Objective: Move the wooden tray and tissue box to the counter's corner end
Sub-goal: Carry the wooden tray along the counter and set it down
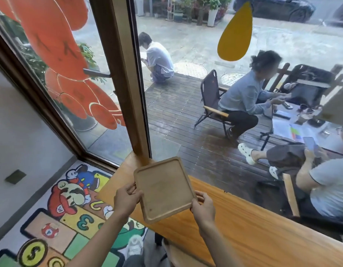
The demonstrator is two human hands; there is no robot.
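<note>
Hands both on wooden tray (163, 188), held over the tabletop (244, 224) near its far left corner, beside the window post (126, 83). Left hand (126, 199) grip pinched on tray's left edge, thumb on top of the rim, fingers under. Right hand (202, 206) grip pinched on tray's near right corner, fingers curled over the rim. Tray empty, tilted, its far edge toward the glass; cannot tell if that far edge touches the tabletop. Tabletop is long orange-brown wood running along the window. Cartoon rug (57, 218) on the floor left of the tabletop's end. Tissue box not visible. People sit outside on the deck (176, 112) behind the glass.
</note>
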